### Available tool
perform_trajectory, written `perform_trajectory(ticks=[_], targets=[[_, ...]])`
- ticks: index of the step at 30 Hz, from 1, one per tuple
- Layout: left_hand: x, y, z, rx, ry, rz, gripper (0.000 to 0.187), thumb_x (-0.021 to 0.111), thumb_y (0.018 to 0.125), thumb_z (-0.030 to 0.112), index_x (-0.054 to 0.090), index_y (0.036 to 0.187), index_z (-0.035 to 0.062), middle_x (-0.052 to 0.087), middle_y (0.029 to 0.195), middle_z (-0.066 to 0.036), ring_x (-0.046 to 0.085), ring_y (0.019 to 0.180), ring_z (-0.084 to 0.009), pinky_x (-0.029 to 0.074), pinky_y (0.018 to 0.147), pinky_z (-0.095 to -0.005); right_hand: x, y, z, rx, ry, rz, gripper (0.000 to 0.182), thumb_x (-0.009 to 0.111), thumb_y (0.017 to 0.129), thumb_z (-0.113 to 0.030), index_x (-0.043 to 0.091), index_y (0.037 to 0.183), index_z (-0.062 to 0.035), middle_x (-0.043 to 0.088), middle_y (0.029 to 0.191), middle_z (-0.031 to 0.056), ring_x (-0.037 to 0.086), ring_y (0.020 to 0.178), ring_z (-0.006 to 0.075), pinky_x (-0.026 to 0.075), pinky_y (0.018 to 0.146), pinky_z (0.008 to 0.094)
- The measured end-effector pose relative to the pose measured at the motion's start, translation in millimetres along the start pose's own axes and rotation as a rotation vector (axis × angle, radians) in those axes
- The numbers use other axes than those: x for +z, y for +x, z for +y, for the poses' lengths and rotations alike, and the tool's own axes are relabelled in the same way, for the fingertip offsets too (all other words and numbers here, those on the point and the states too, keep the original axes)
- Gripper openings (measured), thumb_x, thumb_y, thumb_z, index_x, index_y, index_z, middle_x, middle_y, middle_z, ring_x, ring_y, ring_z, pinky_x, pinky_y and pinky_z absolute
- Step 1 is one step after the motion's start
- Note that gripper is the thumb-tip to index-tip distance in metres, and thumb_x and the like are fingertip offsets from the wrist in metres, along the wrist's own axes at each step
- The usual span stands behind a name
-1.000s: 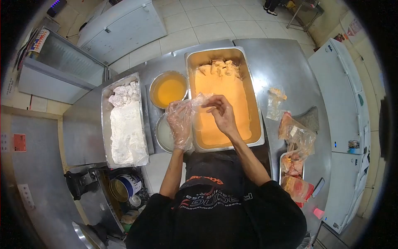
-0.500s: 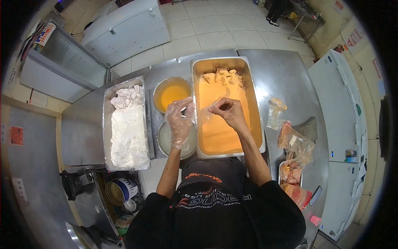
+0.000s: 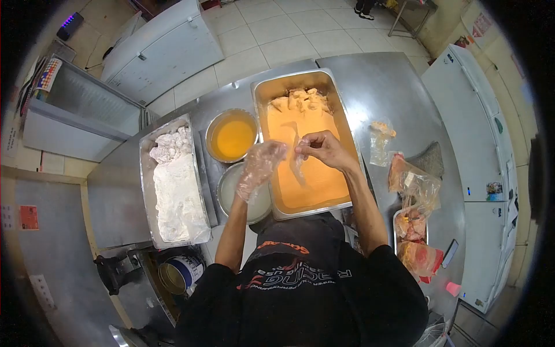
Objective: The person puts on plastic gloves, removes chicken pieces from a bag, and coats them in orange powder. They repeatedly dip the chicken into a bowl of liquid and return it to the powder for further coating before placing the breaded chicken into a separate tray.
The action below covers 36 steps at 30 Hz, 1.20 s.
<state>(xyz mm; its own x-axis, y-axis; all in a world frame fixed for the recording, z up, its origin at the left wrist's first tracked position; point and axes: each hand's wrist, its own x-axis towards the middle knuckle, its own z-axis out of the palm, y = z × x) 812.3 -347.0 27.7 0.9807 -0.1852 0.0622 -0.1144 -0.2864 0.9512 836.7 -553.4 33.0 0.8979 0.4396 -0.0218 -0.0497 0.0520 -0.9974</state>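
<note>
Steel counter (image 3: 399, 87) fills the view, with fridges and tiled floor behind it. Biggest item on it: deep pan of orange batter (image 3: 300, 144), coated pieces piled at its far end. Next, flour tray (image 3: 173, 179) to the left, lumpy at the far end. Between them sit a bowl of orange liquid (image 3: 232, 137) and, nearer the person, a bowl of pale liquid (image 3: 245, 194). Bags of raw meat (image 3: 413, 191) lie at the right of the counter, a phone (image 3: 450, 253) near its edge.

Left hand (image 3: 260, 168) already wears a clear plastic glove, fingers loosely curled, holding nothing I can make out. Right hand (image 3: 325, 149) is bare and pinches a second thin plastic glove (image 3: 299, 162), which dangles over the batter pan.

Change: a second ago both hands were up together over the pan's near edge, the film stretched between them; now the left has dropped back toward the pale bowl and the loose glove hangs from the right fingers alone. I read that as left glove on and settled, right glove not yet on.
</note>
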Motion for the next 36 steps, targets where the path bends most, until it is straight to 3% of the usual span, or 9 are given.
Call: perform_trajectory(ticks=[2,5,8,14,21,24,29,33,36], targets=[[14.5,-0.4,7.6,-0.033,-0.051,-0.079,0.02,0.065,0.084,0.017,0.067,0.088,-0.0028,0.067,0.077,-0.011,0.063,0.071,-0.0158,0.049,0.065,-0.0292,-6.1,-1.7,1.2,0.026,0.004,-0.008,0.027,0.071,0.082,-0.02,0.06,0.063,-0.0048,0.054,0.056,-0.002,0.047,0.053,0.0038,0.036,0.051,0.02],[25.9,1.3,33.4,0.006,0.344,-0.162,0.024,0.063,0.086,0.021,0.066,0.09,-0.003,0.067,0.078,-0.012,0.062,0.07,-0.0182,0.048,0.067,-0.0309,-12.8,-6.2,5.8,0.093,0.025,-0.016,0.026,0.072,0.081,-0.019,0.06,0.063,-0.005,0.054,0.056,-0.0014,0.047,0.053,0.0038,0.034,0.049,0.0203],[29.0,4.8,32.5,0.12,0.181,-0.189,0.027,0.063,0.087,0.024,0.066,0.09,-0.0027,0.067,0.078,-0.013,0.062,0.07,-0.0193,0.048,0.067,-0.0315,-21.0,-8.1,12.5,0.111,0.035,-0.019,0.025,0.072,0.081,-0.017,0.06,0.063,-0.0053,0.054,0.055,-0.0009,0.047,0.052,0.0035,0.033,0.048,0.0208],[33.2,6.9,15.9,-0.062,-0.039,-0.179,0.02,0.071,0.079,0.016,0.068,0.088,-0.0025,0.066,0.079,-0.007,0.057,0.07,-0.0116,0.046,0.065,-0.0272,-35.1,-13.6,7.0,0.031,-0.071,-0.055,0.019,0.071,0.081,-0.014,0.061,0.068,-0.0037,0.058,0.062,0.0007,0.051,0.058,0.005,0.039,0.053,0.0216],[34.6,6.9,12.4,-0.013,0.02,-0.016,0.014,0.074,0.077,0.011,0.069,0.081,-0.0014,0.066,0.078,-0.006,0.06,0.072,-0.0101,0.048,0.067,-0.0226,-33.3,-12.6,4.3,-0.023,-0.128,0.15,0.016,0.062,0.088,-0.013,0.067,0.091,0.0016,0.067,0.08,0.0065,0.062,0.077,0.011,0.05,0.07,0.0241],[39.8,6.1,6.3,-0.058,-0.131,0.061,0.012,0.074,0.077,0.009,0.068,0.08,-0.0009,0.066,0.078,-0.005,0.06,0.071,-0.0096,0.048,0.065,-0.0223,-25.9,-10.9,12.4,-0.112,-0.047,0.364,0.019,0.058,0.091,-0.015,0.065,0.09,0.0025,0.066,0.079,0.0071,0.063,0.076,0.0117,0.051,0.067,0.0247],[44.4,6.9,-7.3,-0.216,-0.466,0.1,0.01,0.072,0.079,0.009,0.066,0.083,0.0019,0.064,0.077,-0.002,0.058,0.068,-0.008,0.048,0.056,-0.0224,-7.3,-13.6,40.0,-0.018,0.036,0.29,0.023,0.06,0.09,-0.02,0.063,0.09,0.0024,0.065,0.079,0.0088,0.064,0.076,0.0124,0.05,0.059,0.0249],[22.8,23.5,-124.3,0.013,-0.134,0.656,0.013,0.07,0.08,0.01,0.061,0.085,0.0015,0.061,0.076,-0.003,0.055,0.065,-0.0071,0.047,0.05,-0.0214,-5.8,29.8,139.5,-0.025,-0.499,0.615,0.047,0.061,0.086,-0.041,0.062,0.091,0.0056,0.064,0.075,0.0134,0.065,0.075,0.0164,0.05,0.06,0.0265],[-13.2,2.0,-54.3,-0.152,-0.32,0.609,0.015,0.069,0.081,0.01,0.058,0.086,0.0022,0.058,0.075,-0.003,0.055,0.07,-0.0084,0.047,0.056,-0.0232,-8.9,48.4,194.8,0.18,-0.621,0.576,0.06,0.059,0.083,-0.051,0.061,0.093,0.0081,0.064,0.074,0.0142,0.065,0.073,0.0185,0.051,0.06,0.0269]])
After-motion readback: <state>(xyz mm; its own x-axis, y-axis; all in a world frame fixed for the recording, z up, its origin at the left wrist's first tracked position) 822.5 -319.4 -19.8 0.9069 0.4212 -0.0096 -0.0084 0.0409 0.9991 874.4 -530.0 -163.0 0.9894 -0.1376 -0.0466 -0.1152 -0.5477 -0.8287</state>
